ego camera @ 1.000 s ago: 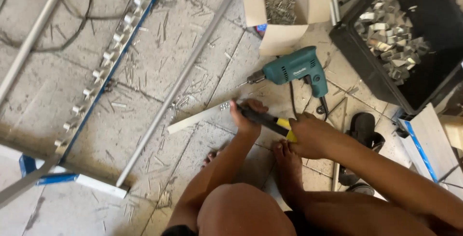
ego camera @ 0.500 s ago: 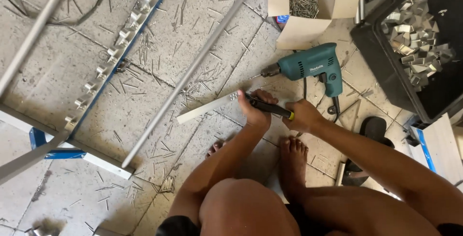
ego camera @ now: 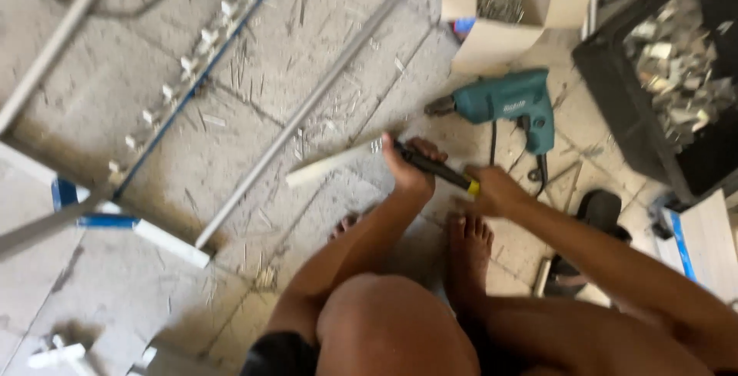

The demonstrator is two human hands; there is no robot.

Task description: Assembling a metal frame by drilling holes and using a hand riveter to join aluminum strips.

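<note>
Left hand [ego camera: 407, 172] is closed on a short white strip [ego camera: 334, 164] at frame centre; right hand [ego camera: 496, 191] is wrapped round a black-and-yellow screwdriver [ego camera: 434, 170], tip by the left fingers. Teal drill [ego camera: 500, 103] is seen just above, cardboard box [ego camera: 492, 30] & black crate [ego camera: 607, 91] at upper right.

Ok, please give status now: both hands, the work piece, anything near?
Left hand pins white strip to floor. Right hand grips black-yellow tool, tip at strip. Teal drill lies just beyond, apart.
</note>
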